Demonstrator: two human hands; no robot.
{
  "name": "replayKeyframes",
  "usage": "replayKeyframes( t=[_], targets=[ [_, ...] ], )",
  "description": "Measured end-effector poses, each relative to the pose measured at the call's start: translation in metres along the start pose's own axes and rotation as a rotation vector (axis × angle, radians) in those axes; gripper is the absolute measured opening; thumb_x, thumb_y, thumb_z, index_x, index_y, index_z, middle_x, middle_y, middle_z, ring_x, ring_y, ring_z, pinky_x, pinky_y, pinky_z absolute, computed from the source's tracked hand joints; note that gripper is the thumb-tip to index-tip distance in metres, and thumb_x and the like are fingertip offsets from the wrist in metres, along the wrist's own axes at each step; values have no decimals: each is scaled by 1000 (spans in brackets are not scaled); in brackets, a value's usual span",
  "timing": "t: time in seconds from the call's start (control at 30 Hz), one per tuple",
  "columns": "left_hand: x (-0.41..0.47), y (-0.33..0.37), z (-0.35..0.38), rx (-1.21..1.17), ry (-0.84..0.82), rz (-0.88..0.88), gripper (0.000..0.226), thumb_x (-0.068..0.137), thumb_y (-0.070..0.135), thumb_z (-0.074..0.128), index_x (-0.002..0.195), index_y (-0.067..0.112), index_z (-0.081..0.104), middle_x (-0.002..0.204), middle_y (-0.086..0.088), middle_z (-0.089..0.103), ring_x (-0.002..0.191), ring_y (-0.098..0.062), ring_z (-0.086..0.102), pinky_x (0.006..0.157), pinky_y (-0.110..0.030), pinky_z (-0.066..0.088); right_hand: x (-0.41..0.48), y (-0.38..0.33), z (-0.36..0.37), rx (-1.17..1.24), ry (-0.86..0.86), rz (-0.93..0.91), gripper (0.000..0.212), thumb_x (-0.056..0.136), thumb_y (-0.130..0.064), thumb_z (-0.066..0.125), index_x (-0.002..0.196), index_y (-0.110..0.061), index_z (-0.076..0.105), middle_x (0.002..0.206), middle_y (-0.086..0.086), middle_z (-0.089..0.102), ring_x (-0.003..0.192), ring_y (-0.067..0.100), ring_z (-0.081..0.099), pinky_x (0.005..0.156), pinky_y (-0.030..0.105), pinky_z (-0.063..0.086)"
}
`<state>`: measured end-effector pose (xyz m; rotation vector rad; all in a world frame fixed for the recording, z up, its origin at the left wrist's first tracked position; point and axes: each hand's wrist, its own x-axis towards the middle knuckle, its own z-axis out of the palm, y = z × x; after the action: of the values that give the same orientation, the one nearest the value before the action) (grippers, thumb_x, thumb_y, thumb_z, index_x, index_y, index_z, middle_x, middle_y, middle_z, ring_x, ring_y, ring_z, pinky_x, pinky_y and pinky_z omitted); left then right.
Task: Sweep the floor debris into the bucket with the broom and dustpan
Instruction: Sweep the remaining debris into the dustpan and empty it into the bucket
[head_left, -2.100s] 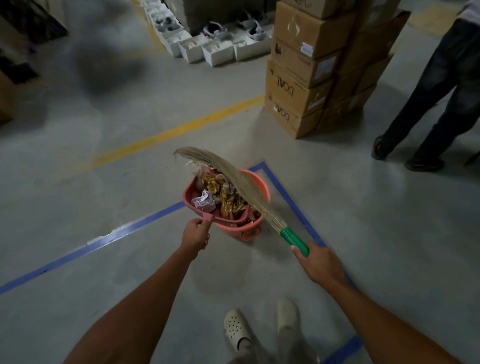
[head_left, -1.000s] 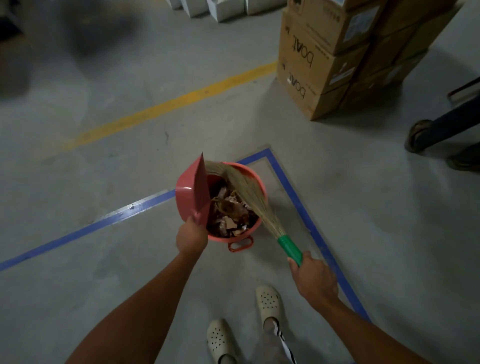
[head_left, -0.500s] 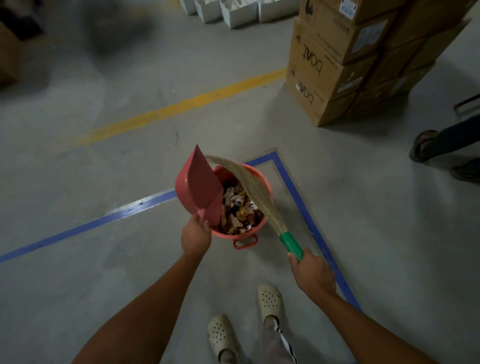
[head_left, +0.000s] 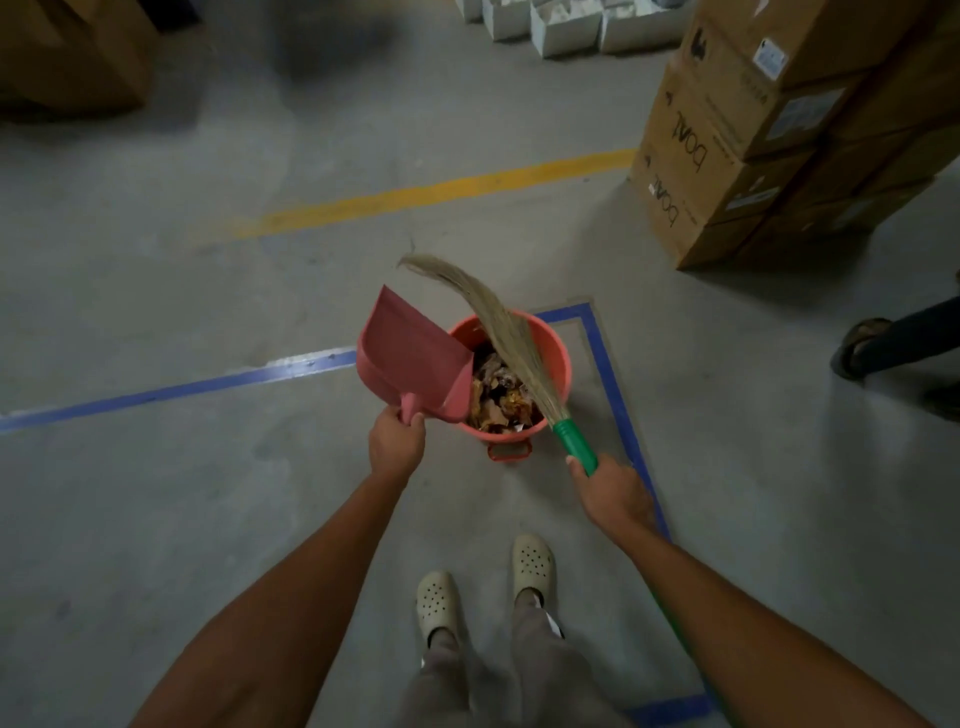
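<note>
**A:** What does each grip hold?

**B:** The left hand (head_left: 397, 441) is curled tight round the stub handle of the pink plastic dustpan (head_left: 415, 358). The right hand (head_left: 613, 493) is clamped on the green handle of the straw-bristled broom (head_left: 506, 332).

**A:** How do they sit?

**B:** The dustpan is tilted steeply up and overlaps the left rim of the round orange plastic bucket (head_left: 558, 364); I cannot tell whether they touch. The bristles slant across the bucket's mouth, with the curved tip past its far rim.

**A:** And the debris?

**B:** Crumpled brown and gold scraps (head_left: 498, 395) lie heaped inside the bucket. It stands on the grey concrete floor (head_left: 208, 519), inside a corner of blue tape line (head_left: 182, 389). Cream perforated clogs (head_left: 436, 603) stand nearer the camera, and stacked brown cardboard boxes (head_left: 727, 171) are well off to the right.
</note>
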<state>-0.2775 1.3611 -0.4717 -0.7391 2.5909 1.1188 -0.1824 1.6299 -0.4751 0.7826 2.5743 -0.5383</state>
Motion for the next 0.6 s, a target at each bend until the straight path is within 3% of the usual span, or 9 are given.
replayKeyframes(
  t=[0.33, 0.6],
  targets=[
    [-69, -67, -75, -296, 230, -205, 20, 89, 26, 62, 79, 9, 59, 78, -14, 64, 74, -32, 60, 66, -38, 46, -46, -38, 10, -12, -80, -254, 52, 92, -67, 42, 105, -19, 59, 85, 6, 62, 78, 28, 61, 67, 35, 50],
    [-113, -163, -147, -492, 452, -436, 25, 90, 30, 63, 79, 8, 58, 80, -19, 67, 75, -38, 65, 66, -45, 54, -94, -124, 37, -138, -110, -587, 58, 91, -65, 44, 135, -27, 49, 107, 12, 67, 95, 34, 65, 77, 39, 52]
  ],
)
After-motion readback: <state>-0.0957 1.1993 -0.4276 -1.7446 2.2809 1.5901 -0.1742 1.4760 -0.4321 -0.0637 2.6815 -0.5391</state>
